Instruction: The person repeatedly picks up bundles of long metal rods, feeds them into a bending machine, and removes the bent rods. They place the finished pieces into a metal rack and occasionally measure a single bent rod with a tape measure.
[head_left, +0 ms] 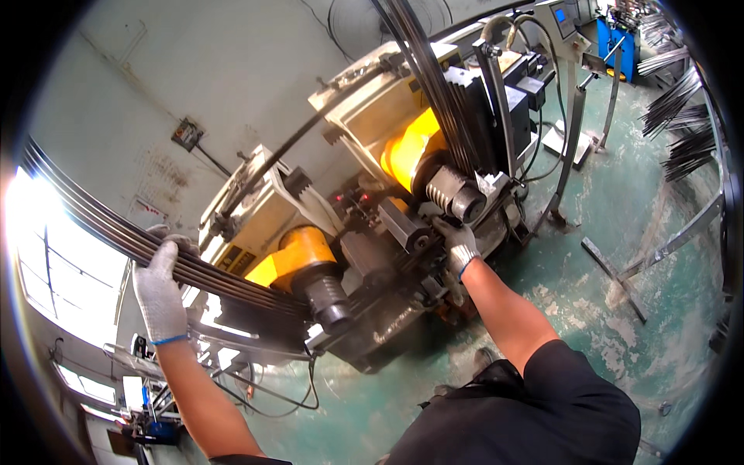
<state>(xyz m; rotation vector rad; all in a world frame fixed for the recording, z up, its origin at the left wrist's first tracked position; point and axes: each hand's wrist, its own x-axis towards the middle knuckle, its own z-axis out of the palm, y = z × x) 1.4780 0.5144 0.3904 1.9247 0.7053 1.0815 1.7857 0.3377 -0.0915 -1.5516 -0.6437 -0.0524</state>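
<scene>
My left hand [161, 287], in a white knit glove with a blue cuff edge, is closed round a bundle of dark metal rods [225, 283]. The rods run from the far left to the ribbed roller of the left bending head [329, 298], beside its yellow arm [302, 249]. More dark rods [449, 101] rise steeply from the ribbed roller of the right bending head [453, 192]. My right hand [463, 246], gloved alike, reaches in just below that roller, beside a dark steel block [403, 225]. Its fingers are curled and partly hidden; what they hold cannot be made out.
A control box with a small screen [559, 17] stands behind the machine at the right, with hoses nearby. Piles of rods [674, 101] lie at the far right. A metal bar frame [620, 283] lies on the green floor. Cables [310, 387] hang below the left head.
</scene>
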